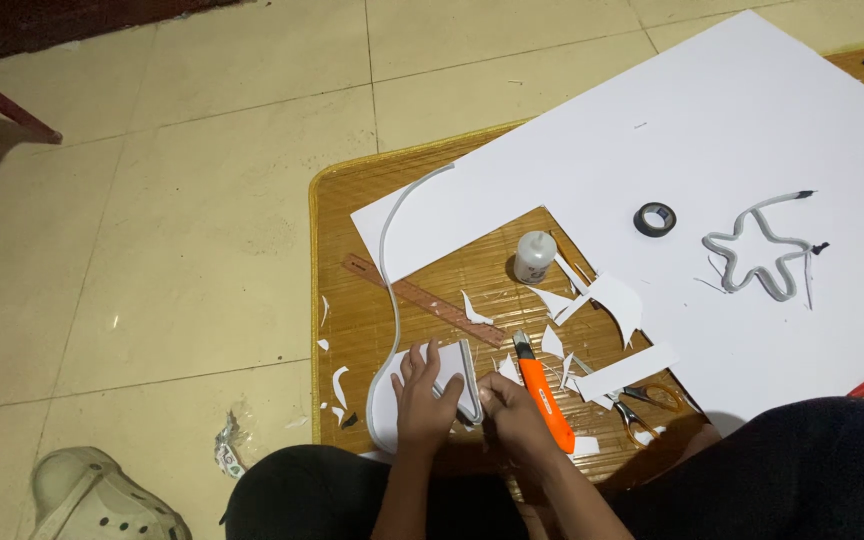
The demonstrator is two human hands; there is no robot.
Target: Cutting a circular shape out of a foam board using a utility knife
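Left hand (pixel 420 392): fingers spread, pressed flat on white foam piece (pixel 449 380), pinning it to bamboo mat (pixel 352 210) so it cannot slide. Right hand (pixel 514 415): fingertips pinch grey flexible strip (pixel 468 372) against piece's edge, following outline. Strip's free length (pixel 388 260) arcs away over mat. Orange utility knife (pixel 544 397) just beside right hand, within reach. Ruler (pixel 422 298), glue bottle (pixel 533 256), scissors (pixel 642 400), paper scraps (pixel 612 300) near.

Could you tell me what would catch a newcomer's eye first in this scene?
Probably the large white sheet across the woven mat, with a star-shaped grey strip on it. Next, the orange utility knife beside the right hand, while the left hand presses a white foam piece.
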